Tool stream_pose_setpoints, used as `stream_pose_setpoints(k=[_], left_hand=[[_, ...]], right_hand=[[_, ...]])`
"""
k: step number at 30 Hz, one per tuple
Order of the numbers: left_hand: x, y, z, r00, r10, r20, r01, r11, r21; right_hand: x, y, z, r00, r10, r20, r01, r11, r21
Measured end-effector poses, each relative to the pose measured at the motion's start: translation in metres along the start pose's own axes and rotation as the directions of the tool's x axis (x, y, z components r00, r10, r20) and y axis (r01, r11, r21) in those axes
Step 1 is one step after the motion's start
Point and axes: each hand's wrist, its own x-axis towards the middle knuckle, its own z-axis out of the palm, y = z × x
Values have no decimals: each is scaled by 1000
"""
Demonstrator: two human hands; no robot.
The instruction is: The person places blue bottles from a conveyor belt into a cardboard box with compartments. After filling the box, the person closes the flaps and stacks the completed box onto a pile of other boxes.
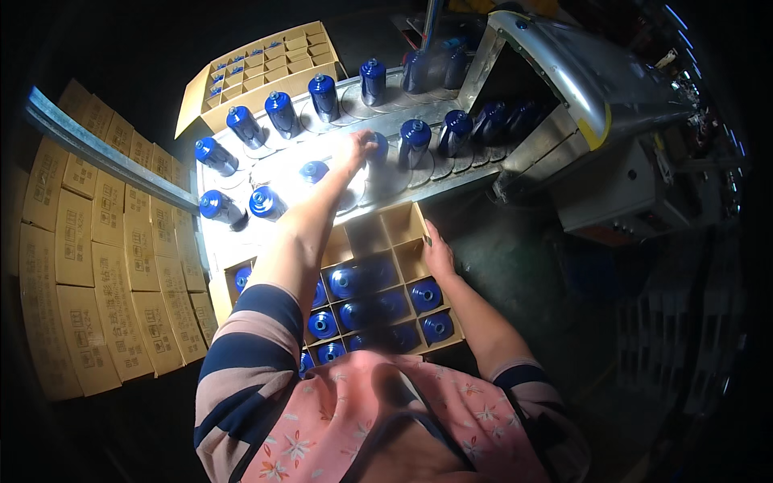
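My left hand (357,153) reaches over the conveyor, its fingers closed round the upper part of a glossy blue bottle (377,147). Glare washes out part of that bottle. Lower right, my right hand (439,256) grips the side wall of a divided cardboard box (413,216), fingertips at its rim. Blue bottles, such as one (425,295), stand upright in several compartments nearer me; some far compartments hold none. My left forearm hides part of the box. On the conveyor stand two rows of similar bottles, among them a blue bottle (415,137) just right of my left hand.
A metal-hooded machine (555,68) spans the conveyor (411,97) at right, with bottles inside its opening. Behind the belt sits another divided carton (193,101) with blue pieces in some cells. Stacked cardboard cartons (113,258) fill the left, beside a metal rail (113,153).
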Motion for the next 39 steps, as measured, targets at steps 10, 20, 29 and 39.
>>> stream_pose_setpoints(k=[10, 20, 29, 39], left_hand=[[-46, 41, -2, 962, 69, -264, -125, 971, -202], [-444, -42, -188, 585, -497, -640, 476, 850, -226], [-612, -23, -167, 530, -738, -418, 757, 634, -159], [-642, -20, -152, 527, -712, -464, 763, 637, -112]], right_hand=[[1, -10, 2, 998, 42, 40, -43, 999, 11], [-28, -2, -1, 996, -77, -39, 76, 997, -32], [-63, 13, -1, 989, -95, -112, 74, 981, -178], [-90, 29, -19, 968, -196, -157, 171, 972, -160]])
